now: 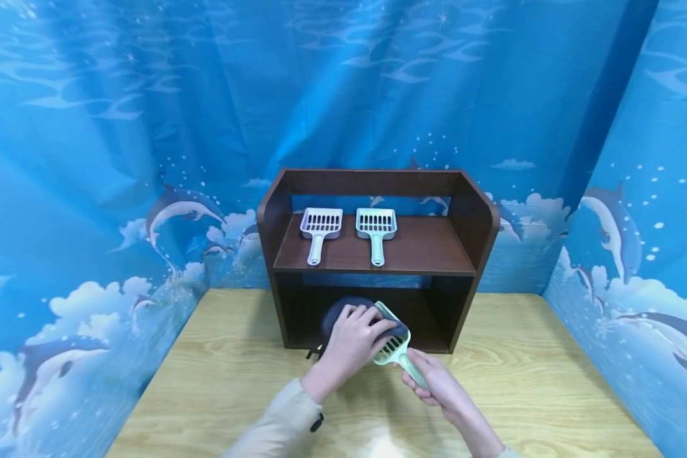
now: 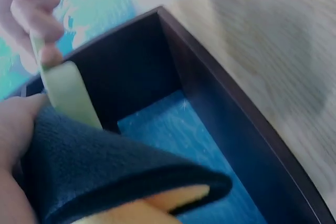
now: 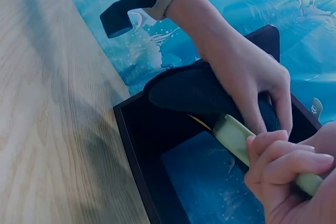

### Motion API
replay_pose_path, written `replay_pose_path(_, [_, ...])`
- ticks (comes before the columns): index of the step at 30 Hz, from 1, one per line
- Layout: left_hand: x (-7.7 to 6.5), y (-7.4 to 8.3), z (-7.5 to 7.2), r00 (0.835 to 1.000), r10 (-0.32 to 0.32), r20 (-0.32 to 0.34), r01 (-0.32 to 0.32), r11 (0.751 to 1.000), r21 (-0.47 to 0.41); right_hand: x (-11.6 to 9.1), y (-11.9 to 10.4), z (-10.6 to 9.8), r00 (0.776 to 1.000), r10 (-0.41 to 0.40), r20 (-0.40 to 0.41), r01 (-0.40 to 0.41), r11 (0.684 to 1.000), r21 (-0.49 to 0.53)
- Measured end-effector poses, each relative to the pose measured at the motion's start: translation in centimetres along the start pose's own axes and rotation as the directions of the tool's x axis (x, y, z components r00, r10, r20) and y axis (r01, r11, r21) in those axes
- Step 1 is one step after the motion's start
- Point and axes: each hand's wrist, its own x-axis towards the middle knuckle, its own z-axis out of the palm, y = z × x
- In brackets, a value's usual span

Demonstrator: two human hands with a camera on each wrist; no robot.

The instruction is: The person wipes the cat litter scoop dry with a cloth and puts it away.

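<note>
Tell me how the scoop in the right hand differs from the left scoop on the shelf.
The held scoop is light green; the left shelf scoop is whitish. The held scoop slants in the right hand, while the left shelf scoop lies on the upper shelf. Dark cloth hides part of the held scoop; the left shelf scoop shows whole. Both have slotted heads and handles.

You can read no text, label, brand, number or sign in the head view or either wrist view: none shows legibly on the held scoop (image 1: 402,355), dark fabric item (image 1: 334,313), lilac scoop (image 1: 317,244), mint scoop (image 1: 376,244), shelf (image 1: 429,251) or backdrop (image 1: 194,121).
</note>
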Motion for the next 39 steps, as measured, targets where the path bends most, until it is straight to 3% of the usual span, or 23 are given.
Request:
replay_pose_path(7, [-0.1,1.0,0.4,0.996,0.069,0.064,-0.073,0.996,0.053,0.2,-0.2,0.1,0.999,0.007,-0.049,-0.009,0.999,-0.04])
replay_pose_path(14, [-0.6,0.2,-0.8,0.977,0.152,0.147,-0.161,0.985,0.056,0.5,0.1,-1.4,0.996,0.013,-0.087,-0.016,0.999,-0.028])
replay_pose_path(17, [-0.9,-0.3,-1.0,0.968,0.195,0.159,-0.207,0.976,0.062,0.5,0.1,-2.0,0.995,0.008,-0.1,-0.012,0.999,-0.037])
replay_pose_path(20, [-1.2,-0.3,-0.5,0.971,0.211,0.114,-0.219,0.974,0.062,0.5,0.1,-1.8,0.995,-0.005,-0.101,0.001,0.999,-0.043])
replay_pose_path(25, [-1.4,-0.1,0.2,0.984,0.172,0.038,-0.173,0.985,0.023,0.6,0.0,-0.8,0.995,-0.024,-0.101,0.017,0.997,-0.069])
replay_pose_path(30, [-1.3,0.4,0.6,0.998,0.058,-0.033,-0.058,0.998,-0.001,0.7,-0.2,0.4,0.992,-0.031,-0.122,0.022,0.997,-0.077])
replay_pose_path(34, [-1.0,0.8,0.9,0.996,-0.033,-0.082,0.032,0.999,-0.012,0.9,-0.3,1.4,0.993,-0.03,-0.111,0.021,0.997,-0.078])
replay_pose_path(39, [-0.6,0.9,1.2,0.993,-0.045,-0.11,0.048,0.998,0.029,0.9,-0.4,1.9,0.987,-0.031,-0.158,0.019,0.997,-0.079])
